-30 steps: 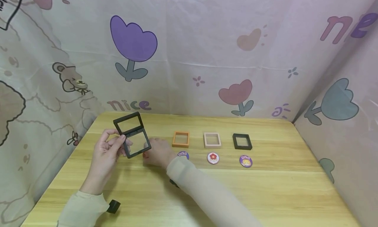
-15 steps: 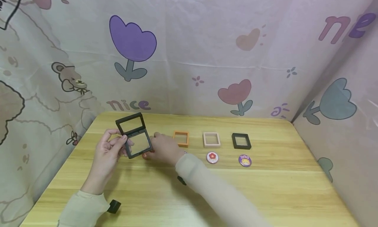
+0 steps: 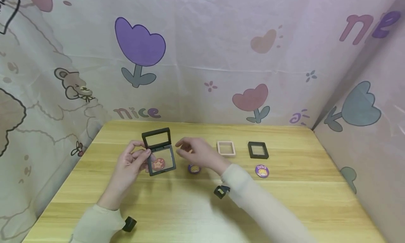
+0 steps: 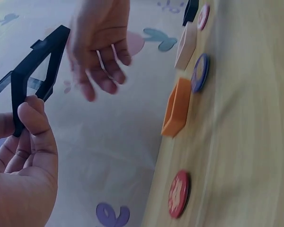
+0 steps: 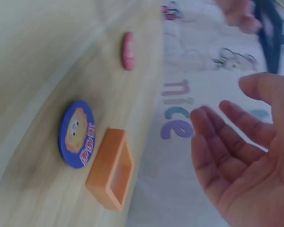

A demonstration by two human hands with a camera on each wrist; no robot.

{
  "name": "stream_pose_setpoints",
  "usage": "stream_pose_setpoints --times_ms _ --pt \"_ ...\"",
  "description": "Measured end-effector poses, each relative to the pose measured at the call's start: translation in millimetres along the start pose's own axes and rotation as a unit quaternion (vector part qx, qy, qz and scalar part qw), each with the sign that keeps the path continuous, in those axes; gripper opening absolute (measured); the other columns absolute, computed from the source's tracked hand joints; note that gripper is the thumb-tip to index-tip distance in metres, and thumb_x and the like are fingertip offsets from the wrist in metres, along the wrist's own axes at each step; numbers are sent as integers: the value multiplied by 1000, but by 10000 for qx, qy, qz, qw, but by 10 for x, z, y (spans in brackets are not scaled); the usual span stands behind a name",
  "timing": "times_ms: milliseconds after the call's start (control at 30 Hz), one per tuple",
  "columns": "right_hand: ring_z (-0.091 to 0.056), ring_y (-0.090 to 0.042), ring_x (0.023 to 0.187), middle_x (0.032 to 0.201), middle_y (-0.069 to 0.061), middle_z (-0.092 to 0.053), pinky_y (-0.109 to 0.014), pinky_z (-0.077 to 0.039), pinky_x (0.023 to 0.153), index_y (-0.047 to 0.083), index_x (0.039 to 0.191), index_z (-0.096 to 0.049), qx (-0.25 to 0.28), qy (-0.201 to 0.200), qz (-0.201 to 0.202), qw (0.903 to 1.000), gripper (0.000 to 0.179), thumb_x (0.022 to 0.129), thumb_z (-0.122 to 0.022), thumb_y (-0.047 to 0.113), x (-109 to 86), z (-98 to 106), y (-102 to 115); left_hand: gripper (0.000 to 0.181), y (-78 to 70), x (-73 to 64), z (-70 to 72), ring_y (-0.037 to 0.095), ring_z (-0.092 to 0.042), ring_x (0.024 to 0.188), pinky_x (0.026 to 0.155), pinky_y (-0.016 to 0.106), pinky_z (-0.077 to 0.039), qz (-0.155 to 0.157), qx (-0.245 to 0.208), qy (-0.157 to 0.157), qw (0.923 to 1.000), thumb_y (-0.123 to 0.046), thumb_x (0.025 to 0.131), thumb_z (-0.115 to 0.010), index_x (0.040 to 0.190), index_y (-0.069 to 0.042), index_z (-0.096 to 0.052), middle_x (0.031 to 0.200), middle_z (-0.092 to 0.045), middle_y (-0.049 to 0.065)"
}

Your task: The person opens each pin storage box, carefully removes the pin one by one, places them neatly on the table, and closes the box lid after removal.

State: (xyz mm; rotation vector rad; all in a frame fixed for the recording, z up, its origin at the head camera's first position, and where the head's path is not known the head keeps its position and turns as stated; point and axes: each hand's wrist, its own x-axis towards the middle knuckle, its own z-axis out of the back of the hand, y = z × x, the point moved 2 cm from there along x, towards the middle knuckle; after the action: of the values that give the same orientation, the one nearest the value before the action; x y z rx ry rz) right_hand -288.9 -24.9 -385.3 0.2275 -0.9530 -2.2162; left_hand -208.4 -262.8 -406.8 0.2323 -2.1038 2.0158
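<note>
My left hand pinches one side of a black hinged display frame with clear film, its two halves swung apart above the table. Through the lower film in the head view shows a round red badge; the left wrist view has that red badge lying on the tabletop. My right hand hovers to the right of the frame, fingers loosely bent and holding nothing. Beneath it are a blue badge with an animal face and an orange square frame, which the hand hides in the head view.
Farther right stand a pale pink square frame and a closed black one, with a purple badge before the latter. A flower badge shows in the left wrist view. A printed curtain rises behind the table.
My right hand has drawn away from beside the black frame toward the right and lifted. My left hand has shifted the frame rightward and slightly lower, so the red badge now shows through its film.
</note>
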Motion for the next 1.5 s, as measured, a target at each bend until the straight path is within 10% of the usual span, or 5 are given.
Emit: stream_pose_setpoints --times_ms 367,1200,1500 --pt "-76 -27 108 123 -23 -75 -50 -64 98 -1 140 -64 2455 -129 -405 9685 49 118 -38 35 -395 279 -24 12 117 59 -394 9 -66 68 59 25 -57 81 230 783 9966 -9 112 -54 123 -6 -50 88 -79 1" --pt "-75 -18 97 126 -27 -71 -41 -67 90 -10 141 -60 3387 -197 -1110 9341 54 112 -49 35 -612 398 -138 20 140 124 -764 12 -62 61 56 27 -57 778 472 795 9927 -8 110 -57 127 -1 -49 85 -74 -3" --pt "-74 -39 111 126 -26 -72 -46 -66 96 -7 137 -61 3199 -195 -867 9433 48 108 -54 31 -677 426 -161 25 143 127 -816 11 -64 66 61 24 -59 1341 415 650 9880 -10 110 -59 131 2 -55 88 -76 -3"
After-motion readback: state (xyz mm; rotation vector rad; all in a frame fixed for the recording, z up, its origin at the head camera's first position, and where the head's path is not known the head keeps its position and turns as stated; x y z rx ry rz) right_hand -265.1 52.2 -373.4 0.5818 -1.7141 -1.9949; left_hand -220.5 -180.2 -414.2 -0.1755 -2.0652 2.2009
